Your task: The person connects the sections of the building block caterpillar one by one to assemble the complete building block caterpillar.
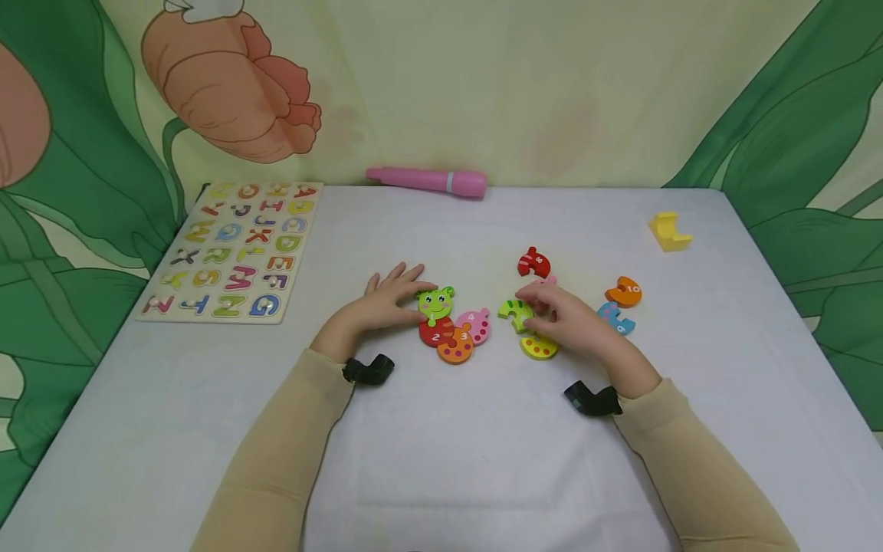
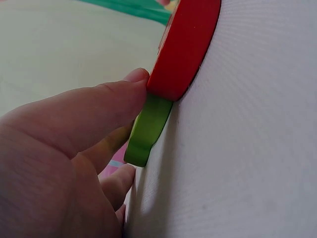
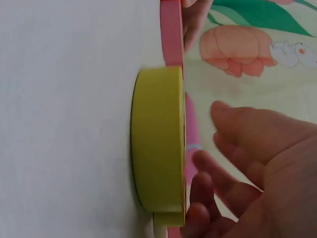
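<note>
So the left hand (image 1: 386, 307) is lying flat on the white surface (image 1: 441, 460), fingers straight, with the fingertips pushed up against the green frog-face piece (image 1: 436, 303). No curl in that grip at all, it's just pressing. From the left wrist view you can see the thumb (image 2: 99, 114) touching the edge where the green piece meets the red piece numbered 2 (image 1: 434, 333). That red one sits just near of the frog face, and it's joined to the orange piece numbered 3 (image 1: 457, 345) and the pink piece numbered 4 (image 1: 476, 324), so there's a little chain curling off to the right.

The right hand (image 1: 566, 318) is over to the right of that chain, fingers curled onto the green striped piece (image 1: 513, 310), pinching it at its right edge. Just near of that hand lies the yellow dotted piece (image 1: 538, 349), touching or almost touching it. The right wrist view shows the yellow piece's edge (image 3: 158, 148) on the surface with something pink behind it, but I can't tell which piece that is.

Loose pieces around: a red piece numbered 8 (image 1: 534, 263) just far of the right hand, an orange piece numbered 10 (image 1: 624, 292) and a blue piece (image 1: 616, 317) to its right.

Further out, an alphabet board (image 1: 234, 249) on the far left, a pink pen-like thing (image 1: 428, 181) at the far edge, and a yellow block (image 1: 669, 231) far right.
</note>
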`<state>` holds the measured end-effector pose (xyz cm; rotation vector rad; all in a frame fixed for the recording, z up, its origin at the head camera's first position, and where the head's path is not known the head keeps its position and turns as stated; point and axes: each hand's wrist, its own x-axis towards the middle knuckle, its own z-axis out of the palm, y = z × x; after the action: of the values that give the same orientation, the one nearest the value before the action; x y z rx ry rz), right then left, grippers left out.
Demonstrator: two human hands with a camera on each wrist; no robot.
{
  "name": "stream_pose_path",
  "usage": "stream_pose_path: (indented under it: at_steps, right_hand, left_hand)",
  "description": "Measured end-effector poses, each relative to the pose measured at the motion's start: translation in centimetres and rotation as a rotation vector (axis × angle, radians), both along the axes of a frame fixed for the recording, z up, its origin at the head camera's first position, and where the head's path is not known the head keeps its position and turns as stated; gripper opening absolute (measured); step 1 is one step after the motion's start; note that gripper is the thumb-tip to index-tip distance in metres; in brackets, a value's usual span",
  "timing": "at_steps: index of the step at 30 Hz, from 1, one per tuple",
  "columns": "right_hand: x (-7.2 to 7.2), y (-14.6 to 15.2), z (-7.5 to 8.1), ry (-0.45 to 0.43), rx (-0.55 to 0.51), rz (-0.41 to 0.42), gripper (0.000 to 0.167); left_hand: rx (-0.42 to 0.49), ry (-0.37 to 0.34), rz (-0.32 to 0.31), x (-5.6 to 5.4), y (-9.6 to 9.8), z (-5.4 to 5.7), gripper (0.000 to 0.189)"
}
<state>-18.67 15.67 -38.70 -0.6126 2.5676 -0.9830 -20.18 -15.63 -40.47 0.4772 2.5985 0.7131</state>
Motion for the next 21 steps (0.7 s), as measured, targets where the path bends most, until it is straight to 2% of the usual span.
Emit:
stream_pose_path:
  at_steps: [11, 16, 18, 21]
  right_hand:
    - [0.31, -0.48, -0.55, 0.040, 0.074, 0.036, 0.046]
    - [0.29, -0.55, -0.46, 0.105, 0.093, 0.032, 0.047]
    - [0.29, -0.59, -0.34, 0.124, 0.076, 0.025, 0.049]
    - [0.40, -0.67, -0.02, 0.108, 0.002, 0.004, 0.051]
  left_hand:
    - [0.012, 0.004, -0.003, 0.00, -0.17, -0.15, 0.057]
    - [0.011, 0.006, 0.000, 0.07, -0.14, -0.10, 0.057]
    - [0.008, 0.011, -0.001, 0.08, -0.14, -0.12, 0.057]
    - [0.006, 0.013, 0.000, 0.08, -0.15, -0.14, 0.057]
